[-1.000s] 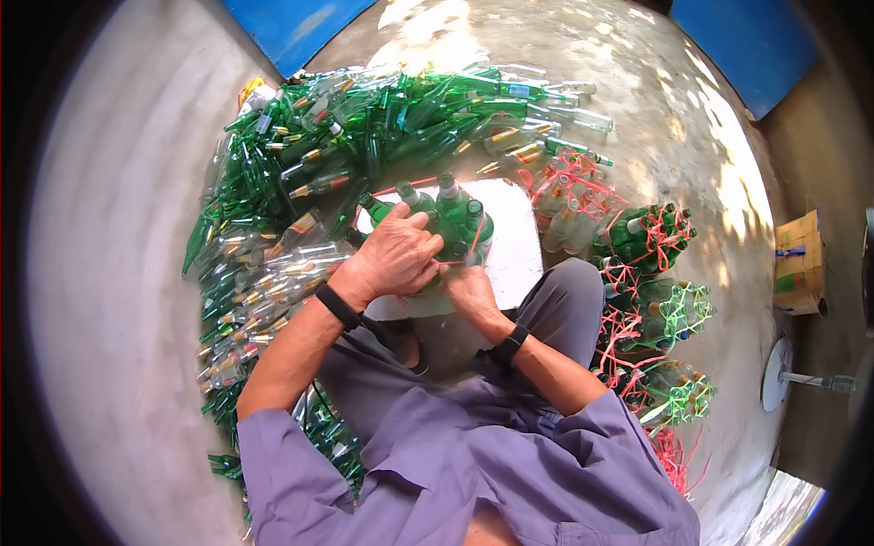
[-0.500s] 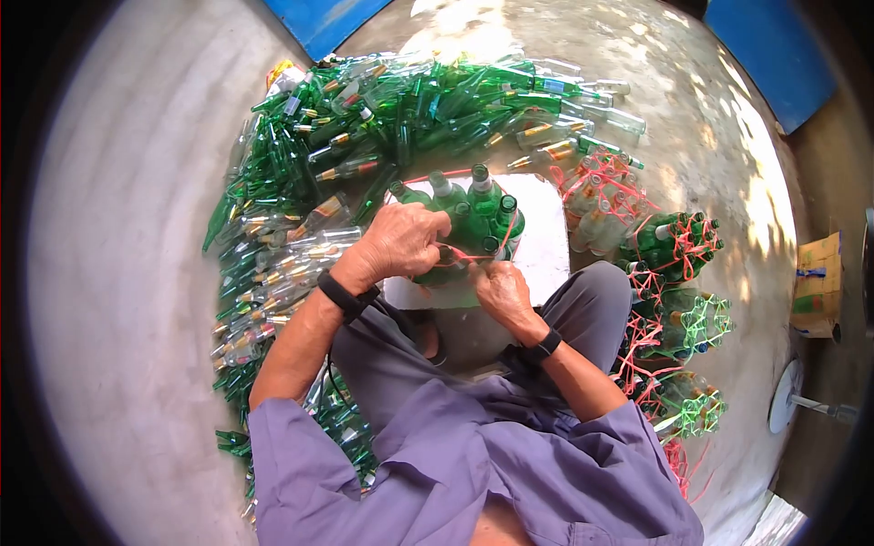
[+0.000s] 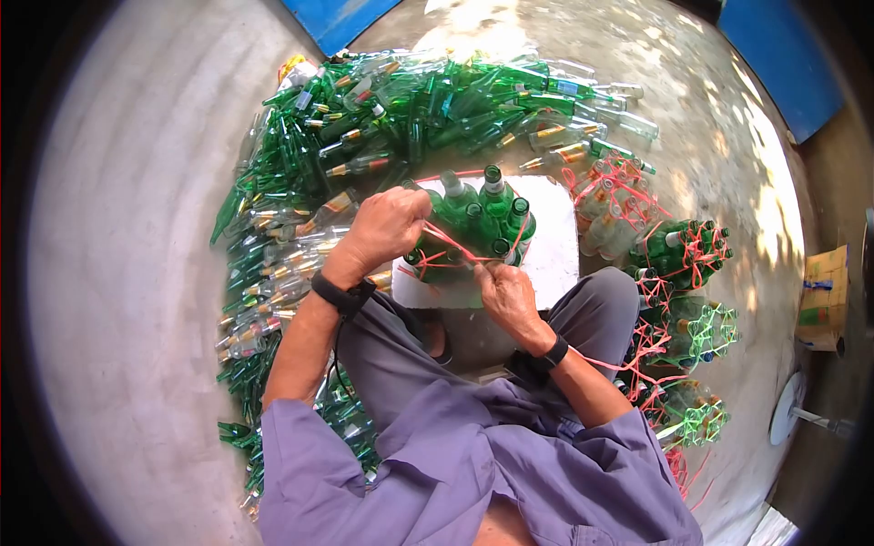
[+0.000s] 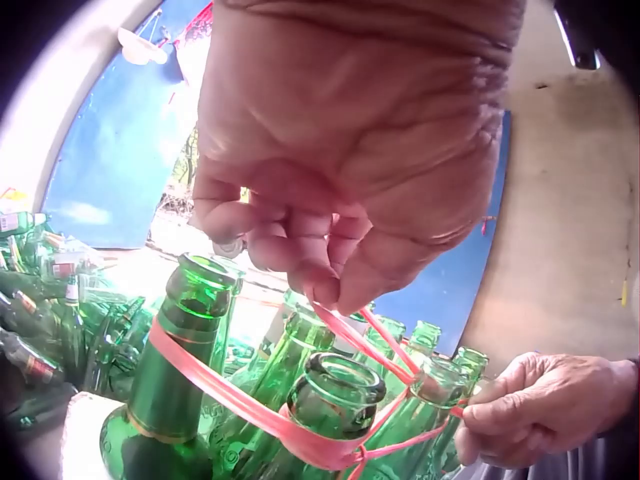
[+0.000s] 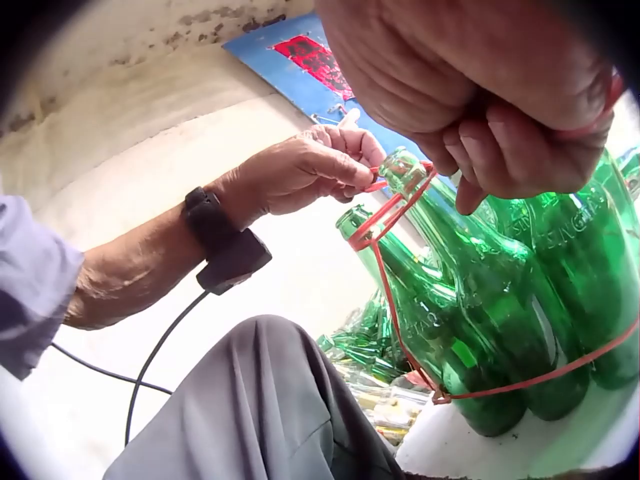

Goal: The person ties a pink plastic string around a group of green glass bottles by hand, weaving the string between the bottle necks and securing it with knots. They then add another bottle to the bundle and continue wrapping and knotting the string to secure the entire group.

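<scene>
A bundle of upright green glass bottles [image 3: 496,196] stands on a white block [image 3: 557,264] between the person's knees. Pink plastic string [image 4: 215,385] runs round the bottle necks, and another band circles the bottles lower down. Above the near left necks, my left hand [image 3: 387,226] pinches a loop of the string between thumb and forefinger, drawing two strands taut. My right hand [image 3: 510,296] is at the near side of the bundle, its curled fingers gripping the string where the strands meet. In the right wrist view, string also passes through the right hand [image 5: 500,120].
Loose green and clear bottles [image 3: 300,155] lie heaped on the floor to the left and beyond the block. Tied bundles [image 3: 683,250] in pink and green string line the right side. A cardboard box [image 3: 822,300] and a white round-based stand [image 3: 787,409] are farther right.
My left hand has lifted up and left from the right hand, stretching the pink strands between them. The right hand keeps its grip near the bundle. The head view has shifted.
</scene>
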Motion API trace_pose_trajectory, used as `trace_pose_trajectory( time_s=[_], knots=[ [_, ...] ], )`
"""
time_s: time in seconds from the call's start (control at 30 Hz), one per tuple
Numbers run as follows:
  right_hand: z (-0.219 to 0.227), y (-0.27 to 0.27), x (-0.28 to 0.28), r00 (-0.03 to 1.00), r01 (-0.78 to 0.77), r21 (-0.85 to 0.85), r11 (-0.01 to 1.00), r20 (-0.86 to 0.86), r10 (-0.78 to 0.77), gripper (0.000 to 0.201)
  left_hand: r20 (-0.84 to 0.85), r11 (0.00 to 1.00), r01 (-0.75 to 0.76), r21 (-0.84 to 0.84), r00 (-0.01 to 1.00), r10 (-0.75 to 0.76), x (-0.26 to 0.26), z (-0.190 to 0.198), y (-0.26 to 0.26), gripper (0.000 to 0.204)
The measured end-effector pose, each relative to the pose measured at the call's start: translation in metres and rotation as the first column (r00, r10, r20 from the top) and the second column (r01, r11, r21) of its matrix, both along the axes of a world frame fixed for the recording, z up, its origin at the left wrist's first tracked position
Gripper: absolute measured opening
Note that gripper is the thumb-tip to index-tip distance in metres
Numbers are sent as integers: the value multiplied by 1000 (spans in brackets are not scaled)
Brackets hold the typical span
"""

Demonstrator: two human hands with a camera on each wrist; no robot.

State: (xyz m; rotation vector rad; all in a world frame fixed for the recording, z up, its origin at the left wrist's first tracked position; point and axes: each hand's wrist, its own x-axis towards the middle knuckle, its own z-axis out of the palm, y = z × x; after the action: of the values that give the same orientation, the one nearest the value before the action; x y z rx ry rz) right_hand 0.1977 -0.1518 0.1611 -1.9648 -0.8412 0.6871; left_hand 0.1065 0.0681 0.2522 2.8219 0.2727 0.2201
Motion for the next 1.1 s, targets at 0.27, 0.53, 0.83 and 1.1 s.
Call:
trace_pose_trajectory(
  time_s=[0.27,0.53,0.83,1.1],
  knots=[
    [1,1,-1,999,10,69,998,-47,-7,35,-5,998,-46,-49,999,46,-1,-8,6,13],
    [-11,4,-4,998,60,194,979,-25,-56,33,37,999,22,-41,999,-20,4,-13,13,14],
    [-25,8,-9,992,111,221,969,-80,-95,31,65,966,-34,-258,997,53,15,-28,25,20],
    [-26,1,-7,984,153,229,961,-129,-126,36,-21,944,-184,-274,982,186,18,-48,26,24]
  ],
)
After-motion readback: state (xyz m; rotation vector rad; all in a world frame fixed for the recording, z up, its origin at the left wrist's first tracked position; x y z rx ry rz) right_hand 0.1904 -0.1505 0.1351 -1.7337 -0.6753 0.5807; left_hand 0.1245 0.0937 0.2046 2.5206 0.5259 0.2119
